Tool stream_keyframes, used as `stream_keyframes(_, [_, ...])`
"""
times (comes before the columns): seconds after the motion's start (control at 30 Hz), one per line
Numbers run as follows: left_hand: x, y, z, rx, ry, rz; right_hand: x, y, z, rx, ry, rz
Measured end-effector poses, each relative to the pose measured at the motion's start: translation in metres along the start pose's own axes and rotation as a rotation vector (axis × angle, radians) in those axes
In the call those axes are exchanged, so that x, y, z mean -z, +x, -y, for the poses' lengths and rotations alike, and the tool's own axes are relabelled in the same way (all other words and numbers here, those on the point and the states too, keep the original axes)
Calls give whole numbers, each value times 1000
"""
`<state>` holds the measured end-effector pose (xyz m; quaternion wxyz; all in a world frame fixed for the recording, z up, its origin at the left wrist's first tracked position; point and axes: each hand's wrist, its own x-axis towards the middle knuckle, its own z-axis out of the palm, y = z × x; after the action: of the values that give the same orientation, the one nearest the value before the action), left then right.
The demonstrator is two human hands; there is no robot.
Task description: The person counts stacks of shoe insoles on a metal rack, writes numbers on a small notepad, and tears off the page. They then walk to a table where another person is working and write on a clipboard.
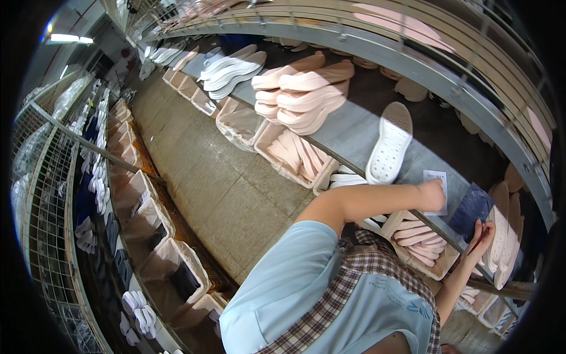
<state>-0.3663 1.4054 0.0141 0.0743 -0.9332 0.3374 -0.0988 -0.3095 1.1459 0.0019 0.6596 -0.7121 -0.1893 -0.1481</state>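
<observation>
Right now — left hand (433,194) fisted on a paper slip (437,187) on the grey shelf (354,127); right hand (480,236) nearer, open-fingered against stacked soles (501,239) standing just right — long axis near-to-far.

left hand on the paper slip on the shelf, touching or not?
Touching. The head view shows the left hand resting its knuckles directly on the white paper slip on the grey shelf, overlapping the slip's lower part with no gap.
</observation>
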Motion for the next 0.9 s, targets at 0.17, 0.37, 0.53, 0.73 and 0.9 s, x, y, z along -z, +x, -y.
stream_keyframes(0.17, [0,-22,12,192,-279,-36,3,-3,25,-143,13,26])
stream_keyframes(0.37, [14,-29,42,523,-1009,-1,4,-8,34,-281,83,364])
stream_keyframes(0.53, [12,-28,52,626,-1383,-126,-23,-3,28,-233,-77,511])
stream_keyframes(0.73, [16,-27,73,562,-1313,-43,-76,10,14,-283,-271,533])
stream_keyframes(0.9, [21,-26,69,544,-1335,-2,-101,14,8,-282,-405,490])
